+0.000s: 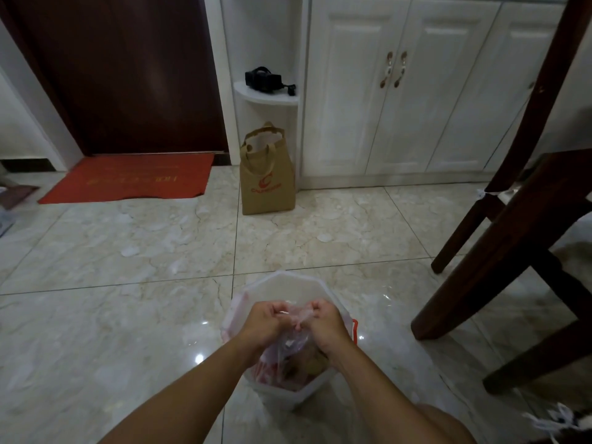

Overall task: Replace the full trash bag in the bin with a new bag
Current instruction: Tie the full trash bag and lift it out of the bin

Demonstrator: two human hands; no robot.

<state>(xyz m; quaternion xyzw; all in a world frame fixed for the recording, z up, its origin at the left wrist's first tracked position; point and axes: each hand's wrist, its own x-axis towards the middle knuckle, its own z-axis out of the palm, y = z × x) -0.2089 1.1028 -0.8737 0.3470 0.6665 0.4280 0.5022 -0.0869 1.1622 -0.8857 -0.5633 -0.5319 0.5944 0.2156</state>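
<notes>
The gathered top of the clear trash bag [290, 344] is pinched by both hands, left hand [266, 322] and right hand [323, 322] curled tight on the plastic. The bag is still sat inside the white bin [285, 286] on the tiled floor [128, 283]. A brown paper bag [267, 181] is parked by the white cabinet [400, 91], well apart.

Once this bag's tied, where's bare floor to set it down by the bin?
Bare tiles left of the bin, and ahead toward the paper bag. Crowded right: chair legs. Both hands grip the trash bag.
</notes>
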